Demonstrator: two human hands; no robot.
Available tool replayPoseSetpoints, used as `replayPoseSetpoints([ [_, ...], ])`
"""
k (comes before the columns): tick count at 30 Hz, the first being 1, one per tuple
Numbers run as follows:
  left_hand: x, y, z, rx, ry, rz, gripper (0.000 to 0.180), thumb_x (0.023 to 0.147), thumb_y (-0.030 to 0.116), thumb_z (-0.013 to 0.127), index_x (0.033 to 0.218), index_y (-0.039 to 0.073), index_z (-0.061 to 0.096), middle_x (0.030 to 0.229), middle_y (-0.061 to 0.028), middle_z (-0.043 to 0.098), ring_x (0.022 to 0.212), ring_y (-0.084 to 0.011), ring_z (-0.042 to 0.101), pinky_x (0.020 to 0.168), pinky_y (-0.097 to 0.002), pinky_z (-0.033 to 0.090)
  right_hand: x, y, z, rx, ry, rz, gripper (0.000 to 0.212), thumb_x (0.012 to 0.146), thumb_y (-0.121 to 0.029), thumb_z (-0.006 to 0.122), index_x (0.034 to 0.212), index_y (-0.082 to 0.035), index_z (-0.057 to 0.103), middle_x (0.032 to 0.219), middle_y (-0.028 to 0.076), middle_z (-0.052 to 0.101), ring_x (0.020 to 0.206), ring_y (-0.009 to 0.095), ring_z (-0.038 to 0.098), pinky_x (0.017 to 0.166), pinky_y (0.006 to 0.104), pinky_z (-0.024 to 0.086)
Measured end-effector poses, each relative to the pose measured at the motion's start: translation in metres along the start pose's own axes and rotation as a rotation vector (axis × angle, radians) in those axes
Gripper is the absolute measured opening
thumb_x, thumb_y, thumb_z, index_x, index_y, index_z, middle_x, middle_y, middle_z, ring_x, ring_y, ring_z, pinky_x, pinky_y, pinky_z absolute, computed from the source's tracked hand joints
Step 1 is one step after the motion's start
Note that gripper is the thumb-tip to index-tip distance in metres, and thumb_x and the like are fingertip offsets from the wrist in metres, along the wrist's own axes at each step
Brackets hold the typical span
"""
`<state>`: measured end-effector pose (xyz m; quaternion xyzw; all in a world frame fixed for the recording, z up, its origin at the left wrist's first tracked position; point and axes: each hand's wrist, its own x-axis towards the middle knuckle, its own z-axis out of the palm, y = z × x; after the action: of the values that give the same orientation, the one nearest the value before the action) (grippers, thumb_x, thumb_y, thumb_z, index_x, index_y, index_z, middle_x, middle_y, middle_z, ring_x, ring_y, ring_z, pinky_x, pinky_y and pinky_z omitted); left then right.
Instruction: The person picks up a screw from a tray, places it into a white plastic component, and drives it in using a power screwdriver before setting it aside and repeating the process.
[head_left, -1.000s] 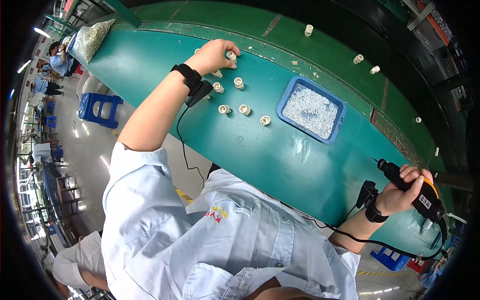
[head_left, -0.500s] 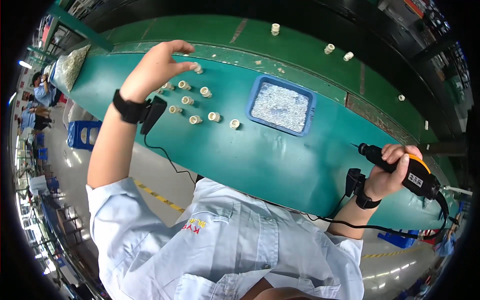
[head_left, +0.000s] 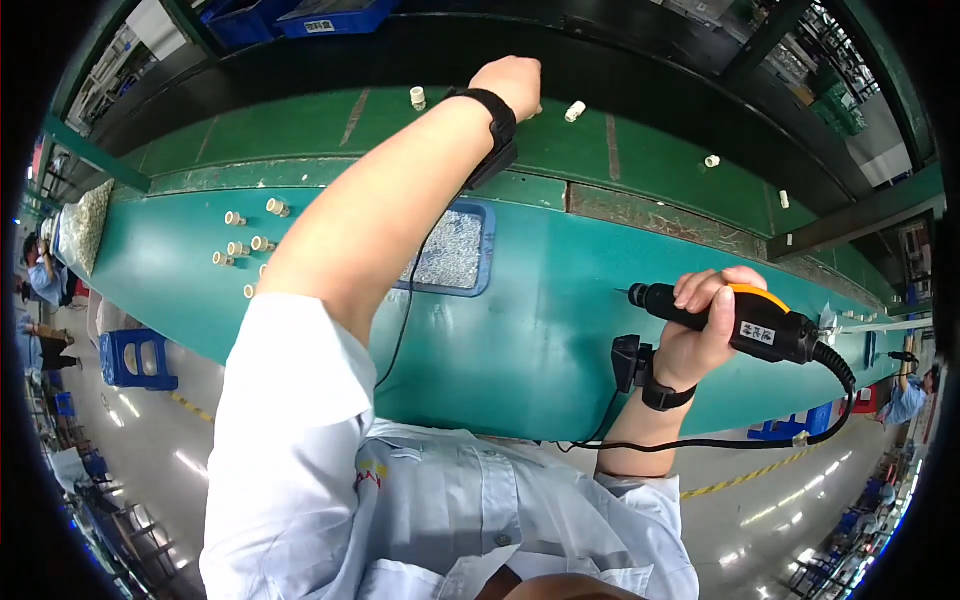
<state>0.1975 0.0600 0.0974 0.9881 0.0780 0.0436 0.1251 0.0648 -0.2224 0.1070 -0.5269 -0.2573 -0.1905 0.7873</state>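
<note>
My right hand point(head_left: 710, 310) is wrapped round a black and orange electric screwdriver point(head_left: 765, 325), its thin bit pointing left above the green table. My left arm stretches across the table. Beyond the table's far edge, my left hand point(head_left: 512, 84) is over the green belt-like strip, its fingers bent down and mostly hidden. A small cream cylindrical fitting point(head_left: 575, 111) lies just right of that hand; another fitting point(head_left: 417, 98) stands to its left. Under my left forearm, a blue tray point(head_left: 484, 250) filled with small silvery pieces is partly covered. Several more fittings point(head_left: 277, 207) stand on the table at left.
A green ledge point(head_left: 660, 215) borders the strip, where further fittings point(head_left: 712, 161) lie at right. Blue bins point(head_left: 335, 18) stand at the back. A bag of small parts point(head_left: 84, 228) sits at the far left. The screwdriver's black cable point(head_left: 845, 400) loops at right.
My left hand has moved from the fittings on the table, rightward and away from me, to the strip. The view has shifted. My right hand still holds the screwdriver.
</note>
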Motion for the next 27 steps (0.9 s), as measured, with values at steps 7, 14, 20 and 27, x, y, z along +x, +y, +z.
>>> replayPoseSetpoints([
  [7,0.037,-0.005,0.081,-0.287,0.091,-0.026,0.012,0.079,0.006,0.062,0.087,0.004,0.071,0.091,-0.0199,0.068,0.093,-0.0344,0.065,0.082,-0.0404,0.053,-0.001,0.006,-0.01,-0.008,0.045,-0.004,0.024,0.087,-0.012,0.061,0.102,0.0,0.046,0.063,0.005,0.048,0.05,0.013,0.048,0.052,0.0263,0.045],
  [14,0.038,-0.004,0.067,-0.209,0.145,-0.102,0.013,0.073,0.007,0.073,0.085,0.004,0.07,0.086,-0.0136,0.069,0.086,-0.0302,0.066,0.078,-0.0375,0.053,-0.003,0.001,-0.006,-0.091,0.02,0.036,0.019,0.089,-0.013,0.056,0.102,-0.001,0.048,0.062,0.003,0.046,0.054,0.013,0.046,0.056,0.0277,0.042],
  [20,-0.038,-0.038,-0.062,-0.215,0.157,0.089,0.02,0.075,0.011,0.073,0.093,0.002,0.067,0.083,-0.015,0.069,0.079,-0.0244,0.068,0.071,-0.0337,0.054,-0.008,0.001,-0.008,-0.026,-0.039,0.073,0.02,0.089,-0.012,0.056,0.103,0.0,0.048,0.063,0.004,0.047,0.056,0.014,0.047,0.058,0.028,0.042],
  [27,-0.237,-0.091,-0.208,-0.124,0.221,-0.124,0.016,0.085,0.012,0.063,0.083,-0.004,0.059,0.071,-0.0105,0.062,0.07,-0.0165,0.063,0.065,-0.0304,0.053,-0.007,-0.005,-0.012,-0.051,-0.024,0.051,0.019,0.09,-0.012,0.053,0.104,0.001,0.049,0.064,0.003,0.046,0.06,0.014,0.046,0.06,0.028,0.04],
])
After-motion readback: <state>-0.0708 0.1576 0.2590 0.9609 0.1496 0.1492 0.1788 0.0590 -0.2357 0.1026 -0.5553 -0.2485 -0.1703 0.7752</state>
